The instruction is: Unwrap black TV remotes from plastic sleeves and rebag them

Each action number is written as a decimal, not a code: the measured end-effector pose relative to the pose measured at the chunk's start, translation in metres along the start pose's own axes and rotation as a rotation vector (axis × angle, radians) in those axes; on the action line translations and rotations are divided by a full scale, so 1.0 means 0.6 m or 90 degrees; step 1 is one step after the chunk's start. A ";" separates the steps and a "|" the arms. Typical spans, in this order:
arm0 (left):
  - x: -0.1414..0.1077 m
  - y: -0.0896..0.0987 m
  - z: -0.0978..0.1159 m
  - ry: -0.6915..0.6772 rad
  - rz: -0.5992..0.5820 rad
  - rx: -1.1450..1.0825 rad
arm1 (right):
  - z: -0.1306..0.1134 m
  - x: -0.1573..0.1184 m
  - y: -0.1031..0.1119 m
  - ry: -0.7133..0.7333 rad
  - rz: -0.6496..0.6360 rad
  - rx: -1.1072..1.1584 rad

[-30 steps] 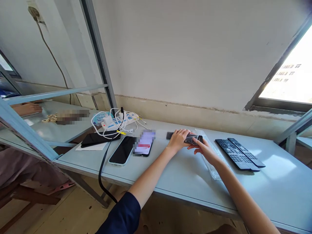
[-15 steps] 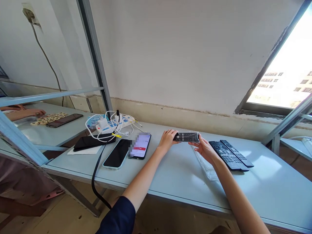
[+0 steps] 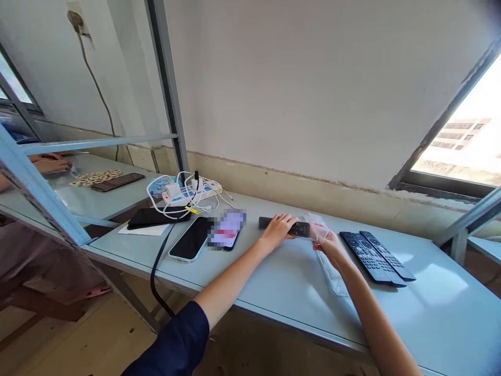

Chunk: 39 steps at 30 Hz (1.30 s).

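My left hand [image 3: 277,231] is wrapped over the middle of a black remote control [image 3: 301,228], held level just above the desk. One end of the remote juts out to the left of my fingers. Its right end is inside a clear plastic sleeve [image 3: 319,233]. My right hand [image 3: 332,247] is closed on the right end of that sleeve, with slack plastic between its fingers and the remote. Under my right wrist, more clear plastic bags [image 3: 332,277] lie on the desk. Several black remotes [image 3: 366,258] lie side by side to the right.
Left of my hands lie a phone with a lit screen [image 3: 229,230], a dark-screened phone [image 3: 191,239] and a black phone [image 3: 146,217]. Behind them is a power strip [image 3: 183,194] with tangled white cables. A metal post [image 3: 166,78] rises there. Another person's hand [image 3: 50,163] is at the neighbouring desk.
The remote has shifted left relative to the sleeve, its left end now sticking out past my left hand. Slack plastic now shows by my right hand. The camera view has turned slightly left.
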<state>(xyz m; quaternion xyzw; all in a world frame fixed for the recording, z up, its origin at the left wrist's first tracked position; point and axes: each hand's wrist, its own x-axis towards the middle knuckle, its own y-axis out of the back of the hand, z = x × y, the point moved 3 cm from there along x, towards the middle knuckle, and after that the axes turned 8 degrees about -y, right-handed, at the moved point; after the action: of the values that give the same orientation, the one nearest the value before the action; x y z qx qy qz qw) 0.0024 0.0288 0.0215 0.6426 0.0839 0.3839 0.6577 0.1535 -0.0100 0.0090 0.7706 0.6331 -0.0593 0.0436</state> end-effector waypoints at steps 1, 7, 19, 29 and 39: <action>0.000 0.000 0.000 0.002 0.008 -0.004 | 0.000 0.000 0.000 0.005 0.000 0.005; 0.001 -0.002 -0.001 0.009 0.019 -0.007 | 0.004 0.004 -0.002 0.004 -0.004 0.027; -0.010 -0.032 -0.012 0.111 0.035 0.040 | 0.012 0.021 0.010 0.030 0.049 0.090; -0.019 -0.016 -0.022 0.307 -0.062 0.020 | -0.010 0.004 0.018 0.059 0.168 0.035; -0.017 -0.023 0.007 0.211 -0.059 0.001 | -0.005 -0.002 -0.020 0.019 0.085 0.059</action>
<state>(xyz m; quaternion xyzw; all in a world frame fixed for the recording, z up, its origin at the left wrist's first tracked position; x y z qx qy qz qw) 0.0034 0.0211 0.0056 0.5668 0.2212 0.4534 0.6513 0.1418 -0.0084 0.0121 0.8128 0.5778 -0.0740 0.0022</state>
